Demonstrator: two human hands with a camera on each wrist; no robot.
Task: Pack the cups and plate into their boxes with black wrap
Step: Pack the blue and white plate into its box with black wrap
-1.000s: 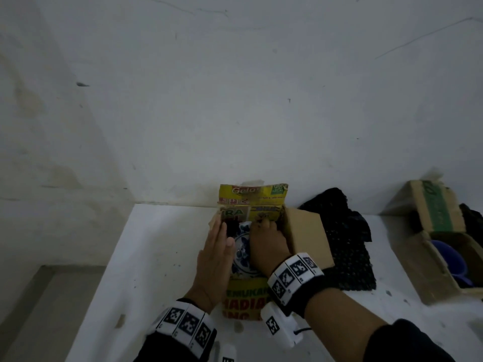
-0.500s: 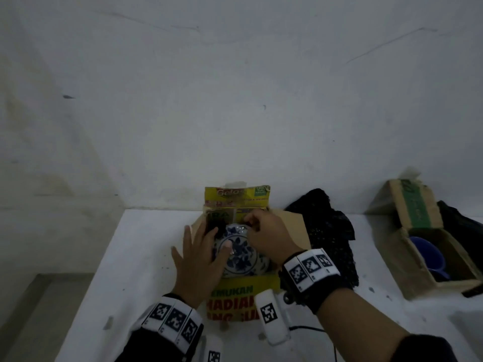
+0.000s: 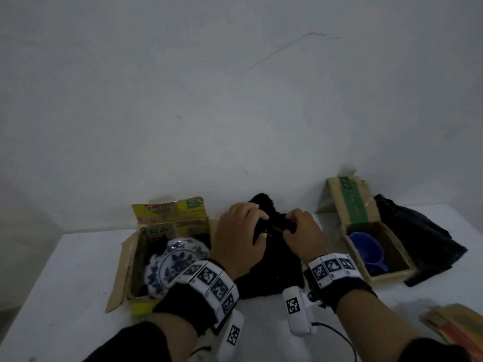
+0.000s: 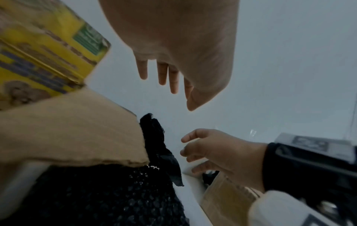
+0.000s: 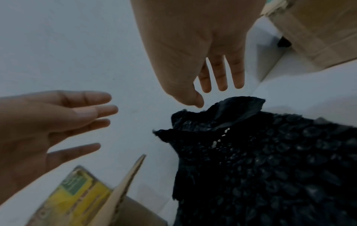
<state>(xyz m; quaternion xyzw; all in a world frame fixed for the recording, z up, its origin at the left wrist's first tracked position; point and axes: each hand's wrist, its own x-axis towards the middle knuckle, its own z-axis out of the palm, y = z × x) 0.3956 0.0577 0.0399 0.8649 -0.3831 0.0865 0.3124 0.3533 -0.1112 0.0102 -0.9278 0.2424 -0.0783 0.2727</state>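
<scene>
White table (image 3: pixel 78 270) under both hands, a few dark specks on it to the left of the left hand (image 3: pixel 237 236). Plain white wall (image 3: pixel 235 100) beyond the hands. A thin crack (image 3: pixel 287 48) runs high above them. Stack of flat coloured card (image 3: pixel 454 322) lies right of the right hand (image 3: pixel 303 233), nearer the person, cut by the frame edge.

Dim, flat, bluish light throughout; source not evident. Soft shadows only. No glare. Head view grainy, wall (image 3: pixel 235 100) evenly grey. Wrist views strongly warped at edges; yellow box (image 4: pixel 44 50) smeared by motion blur.
</scene>
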